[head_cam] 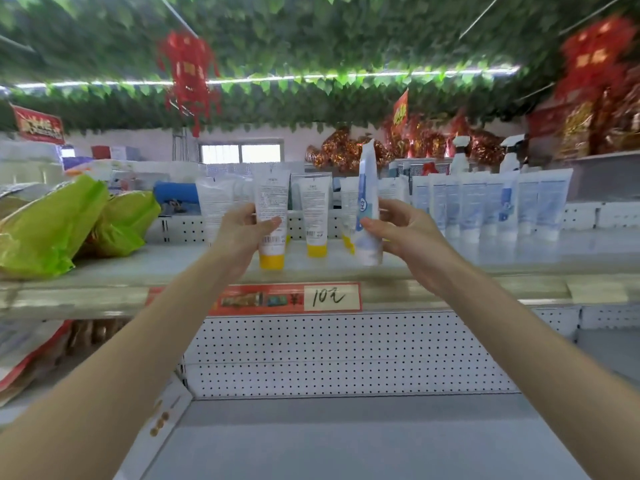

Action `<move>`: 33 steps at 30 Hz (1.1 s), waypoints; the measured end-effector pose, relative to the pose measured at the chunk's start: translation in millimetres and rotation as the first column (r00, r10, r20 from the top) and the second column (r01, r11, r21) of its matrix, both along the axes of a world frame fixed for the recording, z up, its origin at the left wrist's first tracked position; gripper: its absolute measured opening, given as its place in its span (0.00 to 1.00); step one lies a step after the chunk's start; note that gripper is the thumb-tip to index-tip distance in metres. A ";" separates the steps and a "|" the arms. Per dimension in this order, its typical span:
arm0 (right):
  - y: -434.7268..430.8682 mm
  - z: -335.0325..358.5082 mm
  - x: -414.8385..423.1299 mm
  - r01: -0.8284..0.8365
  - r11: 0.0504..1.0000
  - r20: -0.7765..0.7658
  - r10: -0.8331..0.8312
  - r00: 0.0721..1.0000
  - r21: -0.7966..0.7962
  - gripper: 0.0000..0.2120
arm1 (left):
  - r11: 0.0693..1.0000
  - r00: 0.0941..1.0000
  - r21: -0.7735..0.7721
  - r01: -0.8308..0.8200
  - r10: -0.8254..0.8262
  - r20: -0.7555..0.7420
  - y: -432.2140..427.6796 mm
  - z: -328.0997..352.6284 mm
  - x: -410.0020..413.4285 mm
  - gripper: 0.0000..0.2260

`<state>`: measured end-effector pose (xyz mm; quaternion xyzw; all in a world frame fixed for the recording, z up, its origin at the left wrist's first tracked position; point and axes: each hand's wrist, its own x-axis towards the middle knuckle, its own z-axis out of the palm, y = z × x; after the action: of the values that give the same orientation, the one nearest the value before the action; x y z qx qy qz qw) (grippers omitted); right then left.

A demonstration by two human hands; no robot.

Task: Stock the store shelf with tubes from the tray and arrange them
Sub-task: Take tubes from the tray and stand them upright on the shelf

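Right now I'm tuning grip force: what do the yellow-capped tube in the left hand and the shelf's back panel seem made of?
The yellow-capped tube: likely soft plastic, smooth white printed skin. The back panel: probably painted metal, matte white with regular punched holes.

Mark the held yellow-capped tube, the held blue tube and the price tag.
yellow-capped tube (272, 199): head view, on its printed body.
blue tube (367, 181): head view, on its upper body.
price tag (330, 297): head view, on its handwritten white panel.
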<state>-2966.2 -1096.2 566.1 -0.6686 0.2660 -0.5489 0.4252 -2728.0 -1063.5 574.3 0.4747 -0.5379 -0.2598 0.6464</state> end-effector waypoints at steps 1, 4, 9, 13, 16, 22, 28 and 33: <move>-7.0 0.2 -2.5 0.024 1.000 0.010 -0.024 1.000 0.006 0.20 | 1.000 1.000 0.003 -0.010 0.010 -0.010 -4.3 -2.2 1.9 0.16; -25.5 -2.0 -10.8 0.106 0.994 0.043 -0.107 0.993 0.031 0.20 | 0.999 0.998 -0.009 -0.041 0.040 -0.043 -15.2 -9.2 5.8 0.15; -39.4 -12.1 -18.8 0.182 0.983 0.034 -0.182 0.983 -0.009 0.20 | 0.999 0.999 -0.042 -0.027 0.026 -0.037 -26.1 -15.6 8.4 0.15; -47.2 -13.7 -17.3 0.202 0.979 0.036 -0.202 0.979 0.006 0.20 | 0.996 0.999 -0.082 -0.032 0.032 -0.005 -27.6 -20.2 9.6 0.15; -51.7 -11.4 -17.1 0.202 0.978 0.038 -0.204 0.978 0.049 0.21 | 0.994 0.999 -0.101 -0.045 0.046 0.010 -26.4 -20.5 9.0 0.15; -59.3 -2.9 -11.4 0.179 0.982 0.073 -0.183 0.980 0.060 0.24 | 0.991 0.997 -0.117 -0.067 0.070 0.022 -24.6 -21.5 5.8 0.16; -68.4 9.9 13.8 0.189 0.982 0.106 -0.188 0.976 0.005 0.21 | 0.991 0.998 -0.118 -0.062 0.065 0.021 -24.0 -21.3 6.1 0.14; -81.8 7.8 27.3 0.232 0.969 0.069 -0.227 0.971 -0.082 0.21 | 0.990 0.997 -0.124 -0.066 0.070 0.031 -25.9 -22.6 7.7 0.13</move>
<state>-2938.8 -1178.0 573.9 -0.6353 0.3041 -0.6253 0.3359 -2720.3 -1089.3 551.6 0.4567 -0.5477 -0.1957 0.6731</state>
